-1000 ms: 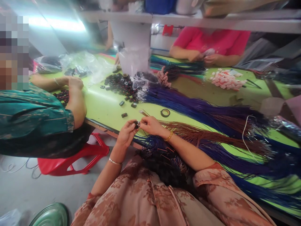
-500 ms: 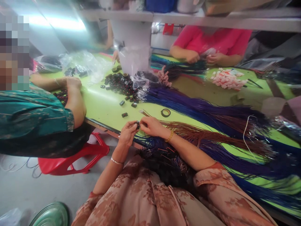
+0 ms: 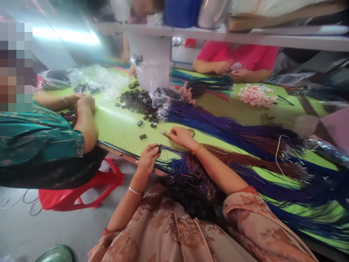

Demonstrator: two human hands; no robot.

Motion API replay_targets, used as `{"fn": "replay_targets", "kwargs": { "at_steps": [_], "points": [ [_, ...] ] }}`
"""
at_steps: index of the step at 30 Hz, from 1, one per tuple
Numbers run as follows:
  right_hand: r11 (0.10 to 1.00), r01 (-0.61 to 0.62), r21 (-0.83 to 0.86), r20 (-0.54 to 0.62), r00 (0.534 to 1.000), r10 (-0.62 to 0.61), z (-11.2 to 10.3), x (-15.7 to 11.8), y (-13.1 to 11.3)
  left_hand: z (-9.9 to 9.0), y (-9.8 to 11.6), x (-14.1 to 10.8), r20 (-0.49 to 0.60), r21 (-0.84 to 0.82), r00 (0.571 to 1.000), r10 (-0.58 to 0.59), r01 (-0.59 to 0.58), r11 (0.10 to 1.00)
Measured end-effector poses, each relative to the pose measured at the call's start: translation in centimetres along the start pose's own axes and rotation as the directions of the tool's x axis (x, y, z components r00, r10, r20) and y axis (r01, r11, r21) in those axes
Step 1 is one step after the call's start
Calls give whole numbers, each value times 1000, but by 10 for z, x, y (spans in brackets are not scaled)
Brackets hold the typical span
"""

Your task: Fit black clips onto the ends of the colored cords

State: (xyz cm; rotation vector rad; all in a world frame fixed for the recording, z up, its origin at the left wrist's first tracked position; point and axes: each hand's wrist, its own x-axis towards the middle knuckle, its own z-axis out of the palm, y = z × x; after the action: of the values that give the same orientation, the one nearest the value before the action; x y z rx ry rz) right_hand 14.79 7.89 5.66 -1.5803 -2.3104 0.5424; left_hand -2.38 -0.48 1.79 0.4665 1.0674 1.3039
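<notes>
My left hand (image 3: 148, 158) pinches a small black plastic connector (image 3: 158, 148) just off the table's near edge. Thin dark blue wires (image 3: 173, 149) run from that connector to the right. Over the tips of a brown wire bundle (image 3: 215, 151), my right hand (image 3: 182, 137) has its fingers closed on brown wire; how many strands it grips is hidden. Pale ends of those wires poke out left of the fingers. Behind the right hand lies a roll of black tape (image 3: 192, 132), partly covered. Finished-looking wires with black ends (image 3: 188, 189) hang at my lap.
A heap of black connectors (image 3: 139, 100) lies ahead, with several loose ones nearer. Long blue wire bundles (image 3: 218, 122) cross the green table (image 3: 114, 125). Pink connectors (image 3: 256, 95) are piled farther back. Co-workers sit left and opposite. A shelf (image 3: 245, 38) spans overhead.
My right hand has left the connector and moved up and right to the brown wire tips. My left hand still holds the connector, with wires now visible from it. The view has tilted slightly upward.
</notes>
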Motion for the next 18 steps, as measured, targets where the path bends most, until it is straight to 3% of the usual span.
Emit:
{"fn": "replay_targets", "kwargs": {
  "at_steps": [4,10,14,18],
  "points": [
    [976,-103,-190,123,984,127,5,11,13,0,0,3,7,-9,1000,-18,18,1000],
    [963,-77,-257,116,987,110,11,9,15,-3,0,4,18,-15,1000,-7,7,1000],
    [986,-48,-160,40,998,55,7,6,11,-3,1,3,18,-26,1000,-3,3,1000],
    [995,69,78,-60,996,-64,5,8,-1,-1,0,5,29,-38,1000,1,0,999]
  ]
}}
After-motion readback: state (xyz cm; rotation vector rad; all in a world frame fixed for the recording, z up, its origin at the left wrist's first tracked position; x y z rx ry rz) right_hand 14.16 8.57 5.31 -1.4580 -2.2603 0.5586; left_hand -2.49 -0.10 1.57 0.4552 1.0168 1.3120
